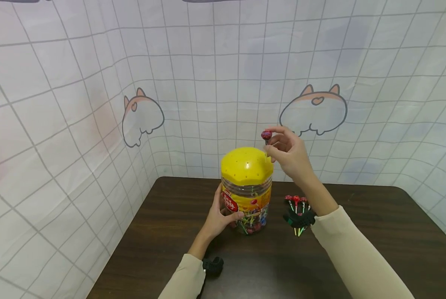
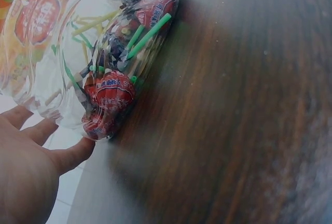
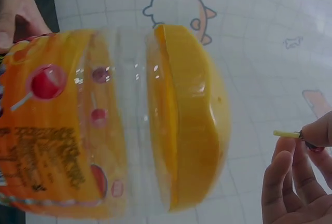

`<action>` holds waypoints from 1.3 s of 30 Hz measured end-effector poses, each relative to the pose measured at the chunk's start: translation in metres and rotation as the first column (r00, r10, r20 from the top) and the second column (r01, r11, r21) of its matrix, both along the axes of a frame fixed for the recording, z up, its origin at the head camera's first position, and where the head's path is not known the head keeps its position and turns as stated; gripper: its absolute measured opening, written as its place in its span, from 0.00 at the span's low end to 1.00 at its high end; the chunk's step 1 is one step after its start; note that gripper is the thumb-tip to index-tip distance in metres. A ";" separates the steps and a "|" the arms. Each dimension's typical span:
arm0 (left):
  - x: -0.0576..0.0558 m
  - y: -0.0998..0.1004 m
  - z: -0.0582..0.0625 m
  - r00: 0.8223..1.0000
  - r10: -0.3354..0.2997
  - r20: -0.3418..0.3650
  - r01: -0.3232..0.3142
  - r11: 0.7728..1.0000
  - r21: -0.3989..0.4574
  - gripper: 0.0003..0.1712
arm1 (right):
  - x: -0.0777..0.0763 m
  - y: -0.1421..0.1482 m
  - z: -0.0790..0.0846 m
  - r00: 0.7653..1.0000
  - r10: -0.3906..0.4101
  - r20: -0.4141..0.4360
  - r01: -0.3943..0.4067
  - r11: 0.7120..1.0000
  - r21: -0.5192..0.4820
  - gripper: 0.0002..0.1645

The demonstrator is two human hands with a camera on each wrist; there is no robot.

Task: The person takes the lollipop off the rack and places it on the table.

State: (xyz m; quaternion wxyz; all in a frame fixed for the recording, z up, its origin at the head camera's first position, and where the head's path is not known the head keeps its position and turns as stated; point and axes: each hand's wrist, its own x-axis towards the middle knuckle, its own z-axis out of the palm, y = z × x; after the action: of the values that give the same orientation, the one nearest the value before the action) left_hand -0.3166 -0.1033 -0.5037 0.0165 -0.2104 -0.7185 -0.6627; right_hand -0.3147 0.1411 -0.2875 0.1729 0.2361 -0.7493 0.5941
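Note:
A clear plastic candy jar (image 1: pixel 245 203) with a domed yellow lid (image 1: pixel 247 166) stands on the table. Several wrapped lollipops (image 2: pixel 111 94) lie in its bottom, seen through the wall in the left wrist view. My left hand (image 1: pixel 215 220) holds the jar from its left side, thumb in front and fingers curving behind. Just above the lid's right edge, my right hand (image 1: pixel 288 153) pinches a dark red lollipop (image 1: pixel 266 135), head up. The lollipop's yellow stick (image 3: pixel 285 134) pokes out from the fingers in the right wrist view, beside the lid.
More lollipops (image 1: pixel 296 201) lie on the dark wooden table (image 1: pixel 170 224) to the jar's right, partly behind the black band (image 1: pixel 299 218) on the right wrist. A white gridded curtain (image 1: pixel 223 83) hangs behind the table and along both sides.

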 end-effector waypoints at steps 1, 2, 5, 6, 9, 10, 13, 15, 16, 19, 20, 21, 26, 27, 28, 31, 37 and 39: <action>0.000 0.000 0.000 1.000 0.001 0.001 -0.001 1.000 -0.003 0.63 | 0.002 0.004 -0.003 1.000 -0.001 0.002 0.001 1.000 -0.004 0.24; 0.000 0.000 0.000 1.000 0.002 0.000 -0.002 1.000 -0.005 0.63 | 0.005 0.008 -0.006 1.000 -0.001 0.008 0.001 1.000 -0.007 0.25; -0.001 0.000 -0.001 1.000 0.000 -0.008 0.000 1.000 -0.007 0.63 | 0.011 0.019 -0.017 1.000 -0.004 0.020 0.005 1.000 -0.007 0.25; -0.001 0.000 -0.001 1.000 0.001 -0.011 -0.001 1.000 -0.007 0.62 | 0.013 0.024 -0.021 1.000 -0.005 0.027 0.006 1.000 -0.009 0.25; -0.002 0.001 -0.002 1.000 0.001 -0.008 -0.001 1.000 -0.001 0.62 | 0.020 0.036 -0.034 0.999 -0.016 0.052 0.017 1.000 -0.023 0.24; -0.002 0.001 -0.002 1.000 -0.001 -0.003 0.001 1.000 0.002 0.62 | 0.022 0.041 -0.038 0.998 -0.017 0.064 0.019 0.999 -0.037 0.24; -0.003 0.001 -0.003 1.000 -0.006 -0.001 0.006 1.000 0.004 0.62 | 0.029 0.054 -0.049 0.996 -0.020 0.092 0.028 0.996 -0.085 0.23; -0.003 0.002 -0.003 1.000 -0.010 0.001 0.010 1.000 0.008 0.62 | 0.032 0.063 -0.056 0.994 -0.016 0.107 0.030 0.991 -0.130 0.24; -0.003 0.002 -0.003 1.000 -0.013 -0.001 0.013 1.000 0.011 0.62 | 0.034 0.067 -0.059 0.994 -0.014 0.111 0.031 0.988 -0.153 0.23; -0.004 0.003 -0.003 1.000 -0.017 -0.004 0.017 1.000 0.017 0.62 | 0.037 0.078 -0.069 0.992 0.003 0.124 0.028 0.968 -0.249 0.24; -0.005 0.003 -0.003 1.000 -0.019 -0.006 0.019 1.000 0.020 0.62 | 0.038 0.081 -0.072 0.992 0.005 0.127 0.031 0.959 -0.282 0.23; -0.005 0.003 -0.003 1.000 -0.019 -0.011 0.019 1.000 0.020 0.62 | 0.039 0.085 -0.075 0.991 0.010 0.131 0.032 0.949 -0.315 0.23; -0.005 0.002 -0.003 1.000 -0.011 -0.013 0.011 1.000 0.013 0.62 | 0.037 0.103 -0.092 0.988 0.009 0.154 0.061 0.896 -0.440 0.22; -0.004 0.002 -0.004 1.000 -0.008 -0.009 0.008 1.000 0.011 0.62 | 0.037 0.108 -0.096 0.987 0.005 0.160 0.069 0.890 -0.451 0.22; -0.004 0.002 -0.004 1.000 -0.005 -0.005 0.005 1.000 0.009 0.62 | 0.037 0.112 -0.100 0.986 -0.002 0.166 0.079 0.886 -0.458 0.22; -0.003 0.002 -0.004 1.000 -0.005 0.001 0.005 1.000 0.012 0.62 | 0.037 0.124 -0.113 0.981 -0.027 0.192 0.116 0.876 -0.467 0.22; -0.003 0.001 -0.003 1.000 -0.007 -0.007 0.007 1.000 0.016 0.62 | 0.032 0.150 -0.139 0.966 -0.071 0.249 0.181 0.875 -0.449 0.21; -0.003 0.001 -0.003 1.000 -0.005 -0.007 0.005 1.000 0.015 0.62 | 0.030 0.158 -0.147 0.957 -0.094 0.276 0.207 0.885 -0.416 0.21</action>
State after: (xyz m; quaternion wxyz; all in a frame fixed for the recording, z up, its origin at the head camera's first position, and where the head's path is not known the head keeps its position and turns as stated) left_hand -0.3194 -0.1027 -0.5065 0.0191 -0.2143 -0.7130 -0.6674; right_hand -0.2846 0.2991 -0.4344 0.1729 0.0553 -0.6269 0.7576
